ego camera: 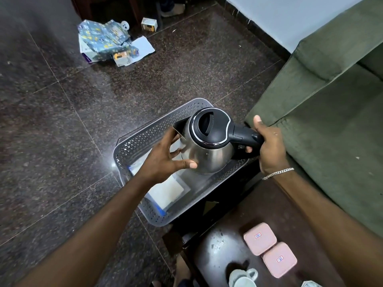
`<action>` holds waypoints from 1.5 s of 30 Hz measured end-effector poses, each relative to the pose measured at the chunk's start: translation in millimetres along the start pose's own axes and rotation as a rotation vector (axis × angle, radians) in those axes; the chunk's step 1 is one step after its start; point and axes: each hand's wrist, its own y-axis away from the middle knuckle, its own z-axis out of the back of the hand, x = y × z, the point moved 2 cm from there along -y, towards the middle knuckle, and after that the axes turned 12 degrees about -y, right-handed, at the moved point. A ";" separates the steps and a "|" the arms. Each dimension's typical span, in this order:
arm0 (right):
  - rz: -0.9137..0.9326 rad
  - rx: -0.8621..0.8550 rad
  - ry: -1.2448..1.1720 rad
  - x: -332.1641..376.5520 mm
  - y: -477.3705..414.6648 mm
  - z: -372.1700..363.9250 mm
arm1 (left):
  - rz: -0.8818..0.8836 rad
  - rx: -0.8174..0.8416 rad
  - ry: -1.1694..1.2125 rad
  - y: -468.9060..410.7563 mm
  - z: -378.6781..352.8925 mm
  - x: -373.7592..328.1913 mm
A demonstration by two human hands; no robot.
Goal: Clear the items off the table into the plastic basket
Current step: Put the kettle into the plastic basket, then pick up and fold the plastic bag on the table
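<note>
A steel electric kettle (207,156) with a black lid and handle hangs over the grey perforated plastic basket (132,141) on the floor. My right hand (267,146) grips the kettle's black handle. My left hand (165,160) is pressed against the kettle's steel side below the spout, fingers spread. Inside the basket lies a flat white packet (167,193) in clear wrap. On the dark table (223,245) at the lower right stand two pink square containers (260,238) (279,259) and a white cup (243,278).
A green sofa (323,112) stands at the right, close to the basket and table. Far off on the dark tiled floor lies a pile of wrapping paper and small boxes (107,42). A banknote corner (310,284) shows at the bottom edge.
</note>
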 end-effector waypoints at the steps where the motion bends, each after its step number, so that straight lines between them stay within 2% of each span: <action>1: 0.002 0.005 0.001 0.7 0.9 0.2 | 0.002 0.003 0.005 0.5 0.2 -0.5; 6: 0.046 0.007 0.054 13.4 10.4 -5.5 | -0.004 0.020 0.010 3.2 1.5 0.7; 8: 0.189 -0.054 0.193 27.7 19.5 -8.2 | 0.032 0.012 0.013 8.0 4.9 6.3; 11: 0.519 -0.149 0.423 56.0 44.8 -13.0 | 0.096 -0.041 -0.050 20.5 19.5 20.9; 14: 0.627 -0.123 0.408 66.7 85.5 -35.7 | 0.135 -0.072 -0.354 29.8 37.6 38.3; 17: 0.519 0.090 0.544 33.2 126.5 -77.7 | 0.184 -0.001 -0.694 30.8 45.1 48.1; 20: 0.238 0.375 0.863 -29.7 155.3 -121.7 | 0.270 0.116 -0.937 28.1 41.6 53.2; 23: 0.034 0.498 1.118 -79.0 164.7 -146.1 | 0.359 0.157 -1.070 23.0 36.1 56.1; 29: -0.042 0.488 1.201 -113.1 162.3 -159.1 | 0.544 0.159 -1.016 15.2 34.8 60.1; 37: 0.036 0.520 1.248 -119.4 160.6 -156.9 | 0.478 0.172 -1.027 9.3 44.4 55.3; 41: 0.069 0.487 1.208 -116.0 161.9 -156.8 | 0.416 0.133 -0.864 12.3 49.1 44.4; 45: 0.125 0.423 1.148 -106.5 165.9 -156.7 | 0.449 0.057 -0.732 16.3 55.7 34.4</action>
